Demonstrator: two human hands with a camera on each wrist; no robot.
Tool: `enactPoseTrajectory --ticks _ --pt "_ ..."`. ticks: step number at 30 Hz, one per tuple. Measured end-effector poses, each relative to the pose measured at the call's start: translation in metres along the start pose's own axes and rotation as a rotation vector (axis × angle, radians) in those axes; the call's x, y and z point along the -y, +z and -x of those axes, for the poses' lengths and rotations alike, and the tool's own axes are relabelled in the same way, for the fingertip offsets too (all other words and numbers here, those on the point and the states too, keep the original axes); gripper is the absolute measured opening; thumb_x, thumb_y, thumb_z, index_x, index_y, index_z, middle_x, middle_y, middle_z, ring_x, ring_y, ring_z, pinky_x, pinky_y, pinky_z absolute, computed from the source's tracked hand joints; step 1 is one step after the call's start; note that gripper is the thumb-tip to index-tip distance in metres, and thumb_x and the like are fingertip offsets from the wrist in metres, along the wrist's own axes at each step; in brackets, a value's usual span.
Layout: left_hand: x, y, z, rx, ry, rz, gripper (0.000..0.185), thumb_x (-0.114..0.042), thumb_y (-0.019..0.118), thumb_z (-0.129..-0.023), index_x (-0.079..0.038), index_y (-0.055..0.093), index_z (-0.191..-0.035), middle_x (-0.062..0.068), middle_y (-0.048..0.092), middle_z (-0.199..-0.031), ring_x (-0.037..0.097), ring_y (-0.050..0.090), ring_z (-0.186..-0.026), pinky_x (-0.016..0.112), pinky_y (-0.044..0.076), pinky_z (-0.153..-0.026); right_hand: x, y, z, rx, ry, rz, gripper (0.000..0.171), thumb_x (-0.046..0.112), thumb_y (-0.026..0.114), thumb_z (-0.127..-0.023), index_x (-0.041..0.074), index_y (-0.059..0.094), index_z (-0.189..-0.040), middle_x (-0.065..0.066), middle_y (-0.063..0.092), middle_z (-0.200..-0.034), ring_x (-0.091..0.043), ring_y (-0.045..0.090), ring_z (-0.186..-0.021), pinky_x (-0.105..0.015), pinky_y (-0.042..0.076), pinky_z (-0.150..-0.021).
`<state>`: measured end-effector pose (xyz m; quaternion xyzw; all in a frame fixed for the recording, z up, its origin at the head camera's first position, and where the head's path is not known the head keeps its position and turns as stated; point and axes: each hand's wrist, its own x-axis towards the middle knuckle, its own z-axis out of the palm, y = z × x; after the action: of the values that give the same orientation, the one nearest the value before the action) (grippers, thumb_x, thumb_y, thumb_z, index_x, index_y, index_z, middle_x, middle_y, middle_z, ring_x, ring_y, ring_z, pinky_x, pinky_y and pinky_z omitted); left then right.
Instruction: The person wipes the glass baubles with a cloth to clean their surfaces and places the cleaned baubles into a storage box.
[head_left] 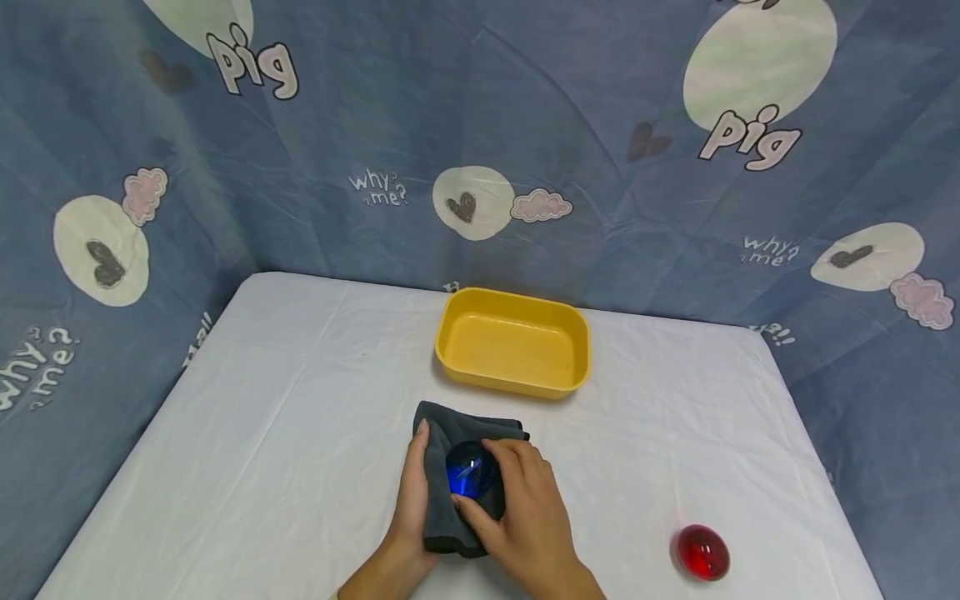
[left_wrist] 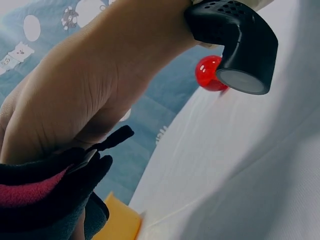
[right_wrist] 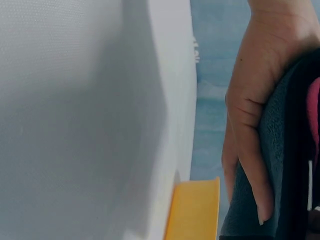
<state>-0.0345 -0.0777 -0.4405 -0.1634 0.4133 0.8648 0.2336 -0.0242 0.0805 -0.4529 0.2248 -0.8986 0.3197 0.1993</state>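
Observation:
Near the front middle of the table, in the head view, my left hand point(head_left: 408, 508) holds a folded dark grey cloth point(head_left: 448, 529), its thumb along the left edge. A shiny, see-through blue ball point(head_left: 468, 473) lies against the cloth's upper face. My right hand point(head_left: 534, 510) grips that ball between thumb and fingers from the right side. In the right wrist view, long fingers of the left hand point(right_wrist: 252, 115) support the cloth point(right_wrist: 277, 135) from outside. The left wrist view shows the right hand point(left_wrist: 55, 115) above the cloth's dark, pink-lined folds point(left_wrist: 35, 192); the ball is hidden there.
A yellow rectangular tub point(head_left: 517, 346) stands behind the hands near the table's far edge. To the right, by the front, a see-through red ball point(head_left: 702, 552) lies on the white tablecloth point(head_left: 300, 467). A blue printed curtain point(head_left: 600, 125) surrounds the table.

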Motion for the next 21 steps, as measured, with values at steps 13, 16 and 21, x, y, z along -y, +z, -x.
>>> enactPoseTrajectory --ticks 13,16,21 --pt "0.0016 0.0006 0.0016 -0.043 -0.034 -0.036 0.103 -0.088 0.030 -0.094 -0.015 0.015 -0.165 0.011 0.038 -0.153 0.022 0.045 -0.132 0.033 0.040 -0.108 0.0003 -0.0009 0.0012 0.019 0.108 -0.098 0.049 0.053 0.078 -0.092 0.012 0.070 -0.118 0.008 0.064 -0.108 -0.009 0.051 -0.098 -0.030 0.048 -0.086" --pt "0.0020 0.0003 0.0021 -0.036 -0.038 -0.031 0.104 -0.088 0.030 -0.093 -0.015 0.016 -0.165 0.011 0.038 -0.154 0.020 0.044 -0.134 0.032 0.039 -0.109 0.0001 0.0000 0.0016 0.022 0.121 -0.096 0.047 0.053 0.077 -0.093 0.012 0.070 -0.117 0.009 0.064 -0.107 -0.007 0.050 -0.098 -0.029 0.047 -0.086" --pt "0.0010 0.0006 0.0012 -0.005 -0.001 -0.014 0.100 -0.088 0.030 -0.094 -0.019 0.015 -0.165 0.010 0.039 -0.153 0.020 0.046 -0.131 0.033 0.042 -0.107 -0.0001 0.0004 0.0021 0.030 0.100 -0.074 0.058 0.053 0.077 -0.093 0.011 0.065 -0.131 0.005 0.064 -0.117 -0.010 0.052 -0.107 -0.036 0.047 -0.092"
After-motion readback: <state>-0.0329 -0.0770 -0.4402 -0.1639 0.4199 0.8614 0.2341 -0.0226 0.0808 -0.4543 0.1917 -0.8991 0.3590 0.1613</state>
